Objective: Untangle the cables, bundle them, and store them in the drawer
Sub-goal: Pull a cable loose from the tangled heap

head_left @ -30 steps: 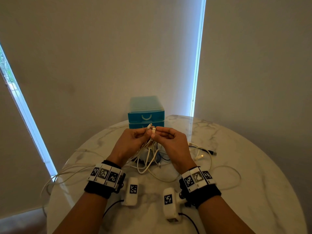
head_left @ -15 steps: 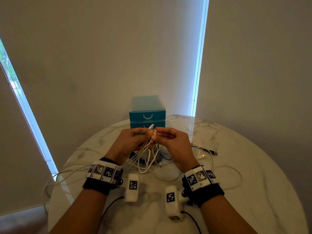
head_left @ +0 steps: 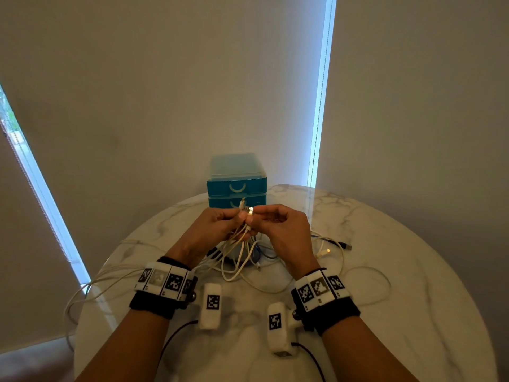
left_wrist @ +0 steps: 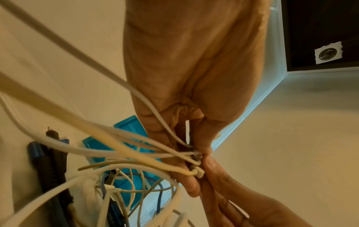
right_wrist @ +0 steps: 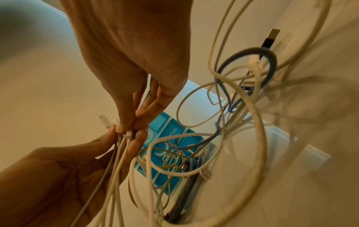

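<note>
- pinching several white connector ends together: left hand and right hand, fingertips meeting above the counter, both grips pressed onto the plugs.
- held raised so the cables hang below the grip, likely to line up the ends before bundling.
- beneath and around the grip, white and blue loops lying tangled on the counter; one black usb plug lying off to the right.
- just beyond the grip, teal drawer unit, drawers closed, nothing stored yet.
- untangling judged unfinished.
</note>
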The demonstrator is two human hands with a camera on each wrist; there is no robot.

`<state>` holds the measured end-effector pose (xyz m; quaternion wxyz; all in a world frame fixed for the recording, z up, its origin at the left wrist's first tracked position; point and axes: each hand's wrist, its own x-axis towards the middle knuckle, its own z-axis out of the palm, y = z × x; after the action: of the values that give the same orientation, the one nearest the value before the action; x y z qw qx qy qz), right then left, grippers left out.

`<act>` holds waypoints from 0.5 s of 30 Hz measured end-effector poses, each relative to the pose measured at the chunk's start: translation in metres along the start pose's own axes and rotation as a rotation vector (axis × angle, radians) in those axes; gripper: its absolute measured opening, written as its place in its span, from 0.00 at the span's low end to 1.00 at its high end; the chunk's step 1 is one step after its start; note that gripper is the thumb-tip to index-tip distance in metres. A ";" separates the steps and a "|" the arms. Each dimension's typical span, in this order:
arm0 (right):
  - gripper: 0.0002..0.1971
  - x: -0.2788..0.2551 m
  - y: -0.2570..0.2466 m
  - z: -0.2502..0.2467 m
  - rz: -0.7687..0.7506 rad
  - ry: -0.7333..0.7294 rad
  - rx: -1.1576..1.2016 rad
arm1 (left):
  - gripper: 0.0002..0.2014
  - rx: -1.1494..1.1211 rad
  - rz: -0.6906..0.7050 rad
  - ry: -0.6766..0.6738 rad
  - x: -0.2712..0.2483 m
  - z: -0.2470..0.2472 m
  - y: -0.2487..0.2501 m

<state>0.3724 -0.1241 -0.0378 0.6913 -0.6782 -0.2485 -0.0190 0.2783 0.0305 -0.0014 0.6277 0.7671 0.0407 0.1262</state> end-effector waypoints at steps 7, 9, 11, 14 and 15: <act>0.20 -0.004 -0.009 0.002 -0.051 0.005 0.013 | 0.12 -0.098 -0.028 0.046 0.001 0.000 0.000; 0.20 -0.005 -0.010 0.003 -0.041 0.005 0.019 | 0.12 -0.107 -0.030 0.055 0.002 0.000 -0.002; 0.18 -0.006 -0.009 0.004 -0.024 -0.012 0.065 | 0.12 -0.065 -0.018 0.065 0.004 0.000 -0.004; 0.17 -0.007 -0.009 0.005 0.012 -0.055 0.148 | 0.12 -0.008 -0.002 0.095 0.006 -0.001 -0.007; 0.17 -0.007 -0.009 0.006 0.019 -0.058 0.155 | 0.12 0.010 0.004 0.098 0.007 -0.001 -0.007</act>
<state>0.3615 -0.1214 -0.0324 0.7344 -0.6253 -0.2625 0.0265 0.2851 0.0339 -0.0071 0.6209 0.7632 0.0706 0.1646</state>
